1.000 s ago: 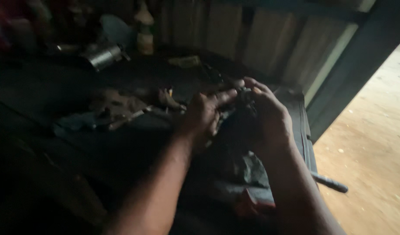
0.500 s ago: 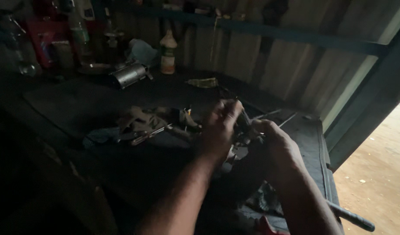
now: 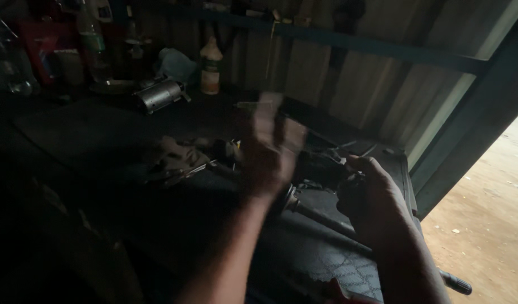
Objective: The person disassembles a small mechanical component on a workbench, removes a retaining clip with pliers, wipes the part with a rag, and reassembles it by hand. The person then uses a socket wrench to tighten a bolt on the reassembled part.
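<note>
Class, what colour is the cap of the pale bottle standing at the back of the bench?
The bottle has a pale cream cap; head view.

Right hand (image 3: 367,194) grips a dark part (image 3: 325,164); left hand (image 3: 270,149) blurred, lifted above the workbench (image 3: 90,135).

Shiny metal cylinder (image 3: 159,94); matt dark bench mat (image 3: 73,132); corrugated sheet-metal wall (image 3: 349,84).

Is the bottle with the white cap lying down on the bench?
No, the bottle stands upright at the back of the dark workbench, against the metal wall.
</note>
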